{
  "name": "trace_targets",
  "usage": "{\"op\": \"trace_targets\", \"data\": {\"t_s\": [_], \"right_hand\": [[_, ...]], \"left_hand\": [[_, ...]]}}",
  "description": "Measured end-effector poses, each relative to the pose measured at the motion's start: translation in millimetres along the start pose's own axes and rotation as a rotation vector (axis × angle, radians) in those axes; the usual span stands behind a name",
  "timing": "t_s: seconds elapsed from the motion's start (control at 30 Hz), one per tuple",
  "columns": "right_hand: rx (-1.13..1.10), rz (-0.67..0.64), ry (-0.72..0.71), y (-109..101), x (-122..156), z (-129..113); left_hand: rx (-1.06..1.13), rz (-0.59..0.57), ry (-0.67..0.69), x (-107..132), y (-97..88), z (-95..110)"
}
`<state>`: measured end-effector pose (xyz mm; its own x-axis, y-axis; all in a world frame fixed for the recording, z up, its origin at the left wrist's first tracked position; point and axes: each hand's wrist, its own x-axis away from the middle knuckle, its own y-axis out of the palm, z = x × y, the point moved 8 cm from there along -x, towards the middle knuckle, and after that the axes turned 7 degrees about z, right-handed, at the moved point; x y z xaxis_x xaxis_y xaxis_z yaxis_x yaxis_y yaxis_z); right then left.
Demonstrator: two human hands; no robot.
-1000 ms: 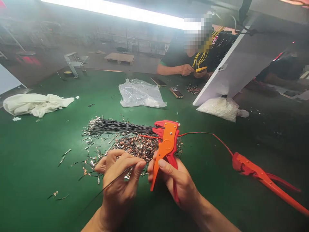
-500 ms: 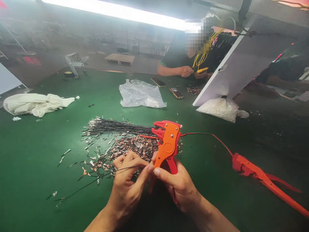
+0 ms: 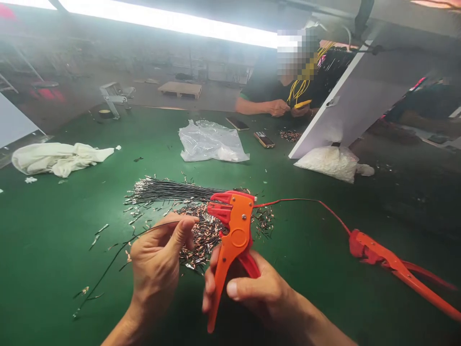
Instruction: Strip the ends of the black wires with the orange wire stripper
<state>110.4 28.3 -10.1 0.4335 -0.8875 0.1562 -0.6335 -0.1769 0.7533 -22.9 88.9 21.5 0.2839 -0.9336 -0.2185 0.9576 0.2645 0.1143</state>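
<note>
In the head view, the left hand (image 3: 158,259) pinches a black wire (image 3: 104,275) between thumb and fingers, close to one end; the rest trails left and near over the green table (image 3: 54,240). The right hand (image 3: 262,293) is wrapped loosely around the handles of an orange-and-red wire stripper (image 3: 237,233), its head pointing left, just right of the pinched end and apart from it. Cut scraps (image 3: 207,240) lie beyond the hands, with a bundle of black wires (image 3: 173,190) farther off.

A long, bright lamp (image 3: 173,25) shines across the top of the view. Behind the green table (image 3: 54,235), one wooden pallet (image 3: 180,88) lies on the grey floor (image 3: 148,94). To the right, a white board (image 3: 363,93) rises at a slant.
</note>
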Motion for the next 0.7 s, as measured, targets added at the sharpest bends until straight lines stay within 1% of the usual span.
{"op": "trace_targets", "data": {"t_s": [0.07, 0.13, 0.2, 0.3, 0.4, 0.57, 0.7], "right_hand": [[-0.03, -0.005, 0.043, 1, 1, 7], [-0.046, -0.008, 0.076, 1, 2, 11], [-0.055, -0.018, 0.094, 0, 4, 12], [-0.063, -0.043, 0.127, 0, 7, 13], [-0.057, -0.054, 0.143, -2, 10, 14], [-0.049, -0.014, 0.144, -5, 11, 14], [-0.037, -0.045, 0.142, -2, 11, 14]], "left_hand": [[0.019, 0.018, -0.027, -1, -2.1, -2], [0.016, 0.063, -0.026, -3, -6.3, -1], [0.005, 0.11, -0.023, -5, -10.6, 1], [0.019, 0.144, -0.036, -9, -13.6, 4], [0.092, 0.161, -0.051, -12, -14.3, 7], [0.201, 0.15, -0.129, -13, -10.1, 6], [0.244, 0.14, -0.153, -10, -7.3, 4]]}}
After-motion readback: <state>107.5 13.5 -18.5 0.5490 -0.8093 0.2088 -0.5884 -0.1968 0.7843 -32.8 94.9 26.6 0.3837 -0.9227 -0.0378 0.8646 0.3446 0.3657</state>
